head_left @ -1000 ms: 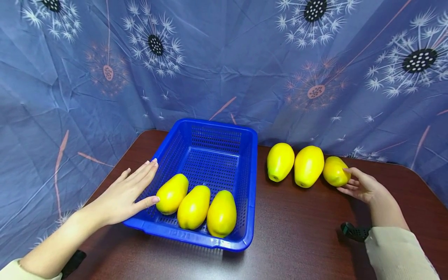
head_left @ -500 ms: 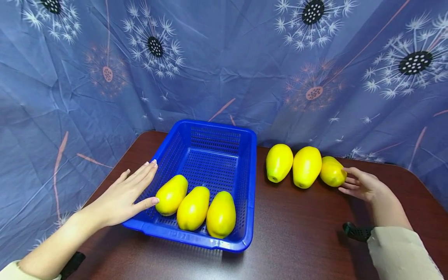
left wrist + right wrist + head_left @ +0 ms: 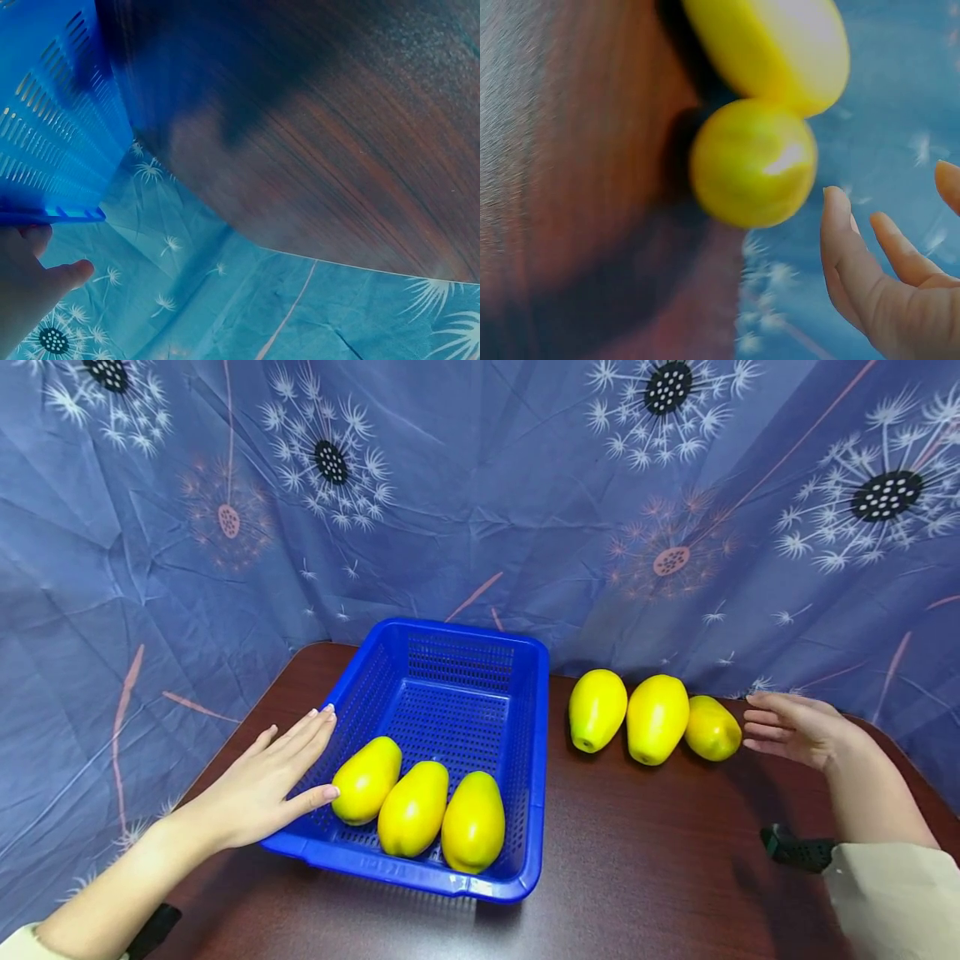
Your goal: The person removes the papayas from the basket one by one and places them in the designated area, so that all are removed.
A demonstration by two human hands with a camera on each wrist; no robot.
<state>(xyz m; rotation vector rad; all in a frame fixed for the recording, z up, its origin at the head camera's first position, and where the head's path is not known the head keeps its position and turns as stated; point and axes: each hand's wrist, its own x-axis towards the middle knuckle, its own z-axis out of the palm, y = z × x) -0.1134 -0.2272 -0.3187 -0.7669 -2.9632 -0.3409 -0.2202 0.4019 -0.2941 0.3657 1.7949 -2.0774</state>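
My left hand (image 3: 255, 793) lies flat with straight fingers over the left rim of a blue plastic basket (image 3: 538, 793); its thumb tip overlaps the leftmost papaya (image 3: 367, 781) inside. Beside that one, a middle papaya (image 3: 414, 810) and a right papaya (image 3: 474, 822) lie in the basket's near end. My right hand (image 3: 798, 727) hovers at the right, fingers loosely bent and holding nothing, just apart from a smaller, rounder yellow fruit (image 3: 712, 728). That fruit sits against a papaya (image 3: 657, 720), with another papaya (image 3: 597, 711) to its left. In the right wrist view the round fruit (image 3: 754, 163) shows end-on.
The dark brown wooden table (image 3: 637, 868) has rounded far corners. A blue dandelion-print cloth (image 3: 480, 485) hangs right behind its far edge. Black straps show at both wrists, the right strap (image 3: 798, 850) hanging low near the sleeve.
My right hand has let go of the small yellow fruit and moved right, away from it. The fruit stays in the row beside the two papayas. My left hand holds still at the basket.
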